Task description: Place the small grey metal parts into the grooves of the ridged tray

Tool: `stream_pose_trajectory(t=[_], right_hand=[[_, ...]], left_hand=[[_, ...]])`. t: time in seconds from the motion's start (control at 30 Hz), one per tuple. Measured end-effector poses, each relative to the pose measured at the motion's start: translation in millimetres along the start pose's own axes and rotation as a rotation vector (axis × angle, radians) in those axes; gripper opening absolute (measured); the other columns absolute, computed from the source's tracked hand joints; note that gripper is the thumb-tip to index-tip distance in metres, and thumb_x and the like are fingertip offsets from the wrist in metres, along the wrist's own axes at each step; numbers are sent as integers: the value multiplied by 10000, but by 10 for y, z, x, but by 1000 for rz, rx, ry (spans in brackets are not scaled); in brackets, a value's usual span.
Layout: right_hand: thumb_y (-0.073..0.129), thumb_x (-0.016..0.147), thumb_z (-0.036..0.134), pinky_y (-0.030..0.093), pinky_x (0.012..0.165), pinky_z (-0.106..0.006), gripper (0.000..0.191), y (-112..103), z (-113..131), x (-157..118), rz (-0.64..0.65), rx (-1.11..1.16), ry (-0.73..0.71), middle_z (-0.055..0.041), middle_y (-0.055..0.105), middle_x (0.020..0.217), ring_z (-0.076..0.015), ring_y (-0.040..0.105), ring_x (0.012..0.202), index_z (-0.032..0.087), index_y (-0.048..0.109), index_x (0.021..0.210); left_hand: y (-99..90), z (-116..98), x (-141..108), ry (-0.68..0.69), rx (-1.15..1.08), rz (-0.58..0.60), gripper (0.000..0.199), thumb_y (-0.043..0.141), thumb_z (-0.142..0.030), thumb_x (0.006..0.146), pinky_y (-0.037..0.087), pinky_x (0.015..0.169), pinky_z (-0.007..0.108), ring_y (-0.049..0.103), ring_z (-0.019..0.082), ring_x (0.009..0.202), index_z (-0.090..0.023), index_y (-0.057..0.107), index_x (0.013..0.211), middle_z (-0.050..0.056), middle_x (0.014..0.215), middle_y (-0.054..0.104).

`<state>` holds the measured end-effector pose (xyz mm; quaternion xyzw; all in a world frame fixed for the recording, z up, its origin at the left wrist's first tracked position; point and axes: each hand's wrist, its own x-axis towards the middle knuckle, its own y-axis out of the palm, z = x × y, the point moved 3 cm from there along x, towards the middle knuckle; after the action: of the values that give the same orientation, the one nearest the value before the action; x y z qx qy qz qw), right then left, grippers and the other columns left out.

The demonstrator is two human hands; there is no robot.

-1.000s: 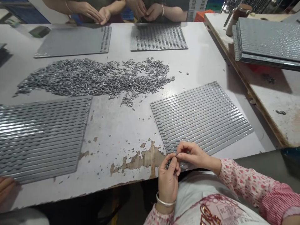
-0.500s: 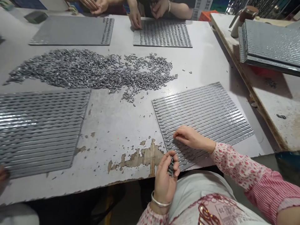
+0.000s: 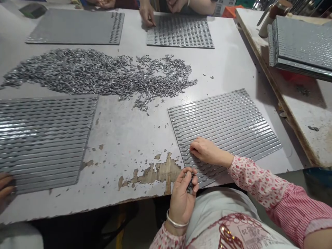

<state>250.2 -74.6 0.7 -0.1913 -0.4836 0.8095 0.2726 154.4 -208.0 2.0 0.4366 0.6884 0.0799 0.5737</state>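
My left hand [image 3: 183, 195] is cupped closed around several small dark grey pieces [image 3: 190, 183], beside the near left corner of a grey ridged panel [image 3: 223, 121]. Over the left part of that panel, my right hand [image 3: 204, 150] has its fingertips pressed together at the surface; whatever they pinch is hidden. Oval bumps sit between the ridges along the panel's left edge, and the ridges farther right look plain. A large heap of the same small grey pieces [image 3: 85, 74] lies across the middle of the table.
Another ridged panel [image 3: 46, 145] lies at left, with a person's hand [image 3: 5, 186] at its corner. Across the table, a person's hand [image 3: 147, 15] touches a bumpy panel [image 3: 181, 33], beside a smoother panel [image 3: 70, 27]. Stacked panels [image 3: 303, 45] stand on the right bench.
My right hand has shifted slightly left on the panel. My left thumb has moved over the held pieces. The person's hand at lower left shows more. The view has tilted slightly.
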Motion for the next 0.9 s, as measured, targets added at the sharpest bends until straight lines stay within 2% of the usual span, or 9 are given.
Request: stream_pose_trajectory(t=[0.17,0.27,0.37,0.43,0.5,0.57,0.7,0.77,0.9], right_hand=[[513,856,143,392,746,-283,90,-22,-32,12,-10,70,29,-51,596,773,-159,496,768,151,581,797],[563,847,193,411,689,-258,65,-141,23,-68,-63,332,37,-27,585,752,-137,505,724,151,583,802],[618,830,278,428,632,-223,132,-258,168,-187,-10,649,-68,-9,593,780,-113,523,691,158,588,877],[613,839,285,432,663,-231,134,-308,253,-248,2,695,-134,-12,604,801,-118,535,728,165,594,895],[573,870,271,421,704,-249,104,-321,284,-271,-31,653,-163,-15,606,797,-127,532,759,170,596,870],[525,900,263,406,714,-260,127,-298,242,-253,-82,599,-132,-14,601,782,-130,520,755,172,588,838],[529,898,276,369,750,-296,156,-206,31,-148,-227,400,86,-17,583,764,-153,485,771,173,580,792],[550,885,295,347,772,-312,165,-148,-37,-95,-252,281,166,-27,579,784,-168,470,806,175,592,781],[542,888,322,315,784,-323,175,-42,-37,-32,-225,132,235,-31,586,832,-185,450,860,188,605,796]], left_hand=[[27,-11,11,44,-13,-36,240,763,-237,656,382,468,135,448,45,604,-146,626,832,18,809,549],[44,-9,38,49,-26,-87,256,769,-249,653,354,427,124,419,31,549,-153,607,826,-5,746,530],[51,13,70,56,-52,-114,252,765,-260,659,330,401,117,401,24,516,-153,576,787,-25,697,508],[60,29,85,60,-70,-110,253,767,-251,656,316,387,114,389,21,497,-154,565,771,-37,665,489],[76,35,90,53,-78,-98,239,760,-250,665,305,376,113,375,17,479,-149,566,761,-42,643,478],[89,24,79,29,-77,-100,213,721,-274,710,331,390,116,403,22,499,-140,596,817,-22,683,509],[91,-42,33,-15,-58,-104,264,634,-246,780,412,461,137,479,44,582,-133,608,1017,37,834,574],[90,-75,17,-9,-43,-89,233,641,-226,768,393,440,132,457,37,544,-141,606,983,20,788,567],[95,-80,8,-17,-30,-85,195,678,-277,742,376,415,124,456,36,514,-155,581,860,6,742,573]])
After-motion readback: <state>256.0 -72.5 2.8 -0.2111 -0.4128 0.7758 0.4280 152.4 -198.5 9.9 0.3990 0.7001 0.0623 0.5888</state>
